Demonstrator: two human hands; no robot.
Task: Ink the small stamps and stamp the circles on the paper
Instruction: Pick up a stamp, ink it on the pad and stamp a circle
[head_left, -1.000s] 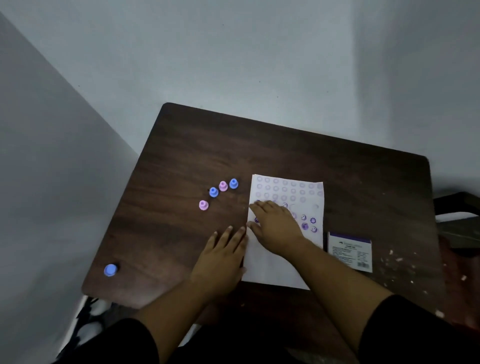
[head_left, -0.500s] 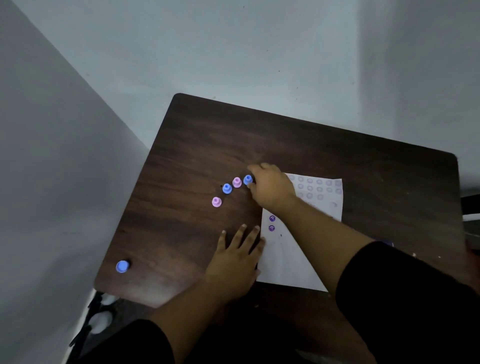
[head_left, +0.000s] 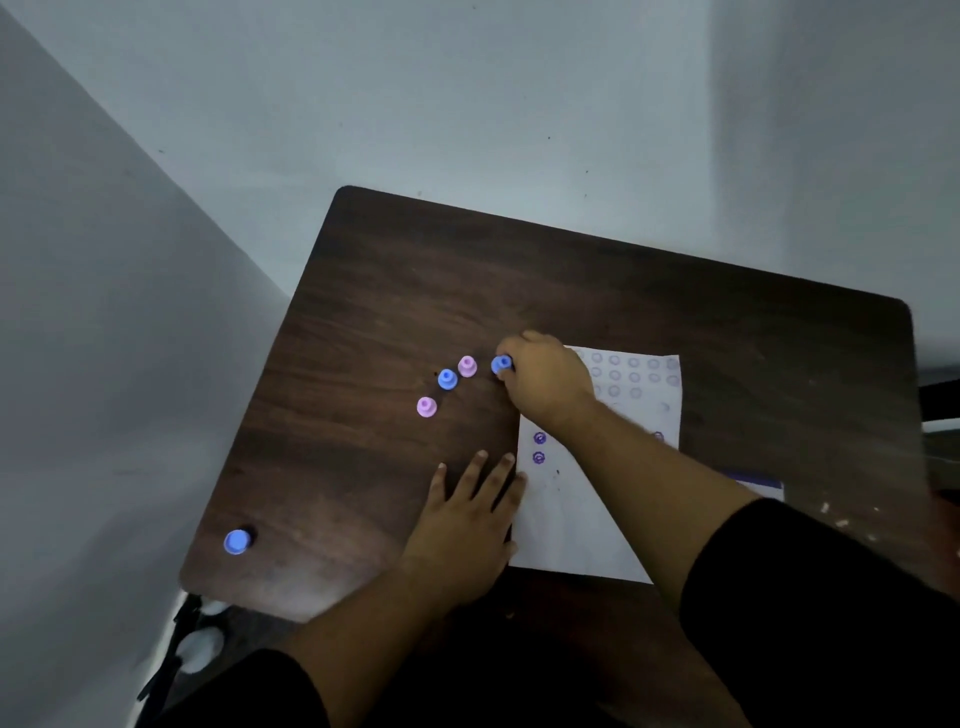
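A white paper (head_left: 582, 519) with rows of printed circles lies on the dark wooden table (head_left: 395, 291); a few circles carry purple stamp marks (head_left: 539, 447). Left of the paper stand small stamps in a diagonal row: a blue stamp (head_left: 501, 365), a pink stamp (head_left: 467, 366), a second blue stamp (head_left: 447, 379) and a second pink stamp (head_left: 426, 407). My right hand (head_left: 545, 382) reaches across the paper's top left corner, fingers closed on the rightmost blue stamp. My left hand (head_left: 470, 519) lies flat, fingers spread, on the table at the paper's left edge.
Another blue stamp (head_left: 237, 541) stands alone near the table's front left corner. A white box with a purple stripe (head_left: 758, 483) peeks out behind my right forearm. Small white scraps (head_left: 841, 519) lie at the right edge. Grey walls border the table at left and back.
My right hand left the paper, reached up and left to the stamp row and closed on the rightmost blue stamp. My left hand stayed flat by the paper. The view shifted.
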